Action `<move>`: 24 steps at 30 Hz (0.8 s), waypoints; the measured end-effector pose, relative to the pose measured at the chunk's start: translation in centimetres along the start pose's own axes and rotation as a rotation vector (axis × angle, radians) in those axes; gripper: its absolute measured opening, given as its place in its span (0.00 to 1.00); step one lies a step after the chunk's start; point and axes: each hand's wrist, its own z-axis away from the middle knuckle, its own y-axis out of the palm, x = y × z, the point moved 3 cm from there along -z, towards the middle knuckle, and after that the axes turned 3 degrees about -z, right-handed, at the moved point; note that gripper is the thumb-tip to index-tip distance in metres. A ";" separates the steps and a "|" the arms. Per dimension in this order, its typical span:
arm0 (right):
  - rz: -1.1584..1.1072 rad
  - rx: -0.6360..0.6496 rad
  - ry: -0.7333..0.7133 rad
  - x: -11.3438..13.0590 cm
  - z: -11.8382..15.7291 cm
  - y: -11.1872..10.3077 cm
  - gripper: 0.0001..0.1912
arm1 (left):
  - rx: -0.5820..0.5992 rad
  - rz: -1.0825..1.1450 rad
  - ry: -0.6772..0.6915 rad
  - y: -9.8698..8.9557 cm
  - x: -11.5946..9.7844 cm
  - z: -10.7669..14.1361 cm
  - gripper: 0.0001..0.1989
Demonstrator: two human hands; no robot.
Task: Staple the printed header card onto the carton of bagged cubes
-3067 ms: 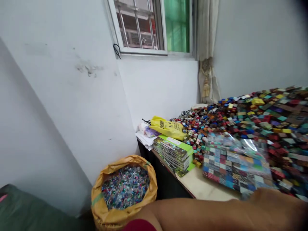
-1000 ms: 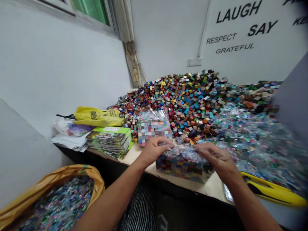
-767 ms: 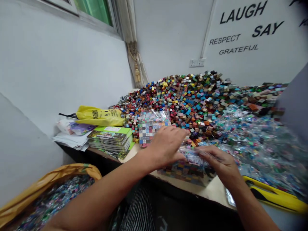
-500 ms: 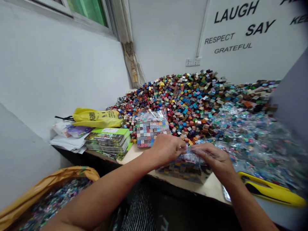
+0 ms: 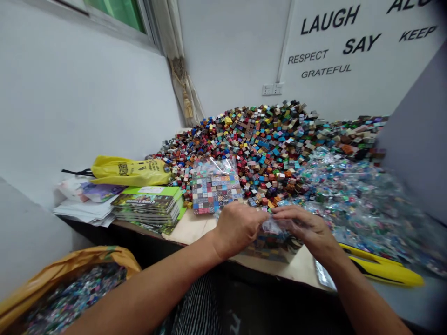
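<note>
A clear plastic bag (image 5: 272, 227) with small coloured cubes packed in it stands at the table's front edge, partly covered by my hands. My left hand (image 5: 240, 228) is closed, its thumb and fingers pinching the bag's top on the left. On the right, my right hand (image 5: 303, 225) grips the same gathered top, with fingers bent over the plastic. The two hands' fingertips almost meet. Just behind my left hand sits another clear bag of patterned cubes (image 5: 214, 190), arranged in tidy rows.
A big heap of loose cubes (image 5: 251, 139) fills the back. Small filled plastic packets (image 5: 352, 195) lie to the right, near a yellow tool (image 5: 387, 270). Left are stacked booklets (image 5: 148, 207), a yellow drawstring bag (image 5: 131, 171) and papers (image 5: 84, 209). An orange sack (image 5: 115, 253) stands below.
The view has shifted slightly, so most things sit further left. Both hands still hold the bag's top, and the left hand's knuckles have turned a little.
</note>
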 end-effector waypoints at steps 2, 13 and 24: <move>-0.026 -0.014 -0.001 -0.2 0.0 0.1 0.09 | -0.026 -0.004 0.038 0.1 -0.1 0.2 0.09; -0.060 -0.059 0.028 -0.8 0.1 0.1 0.06 | 0.185 0.162 -0.164 -0.4 1.3 -0.8 0.09; -0.119 -0.103 0.279 -0.5 0.1 0.0 0.16 | 0.139 0.250 -0.282 0.2 1.3 -0.7 0.09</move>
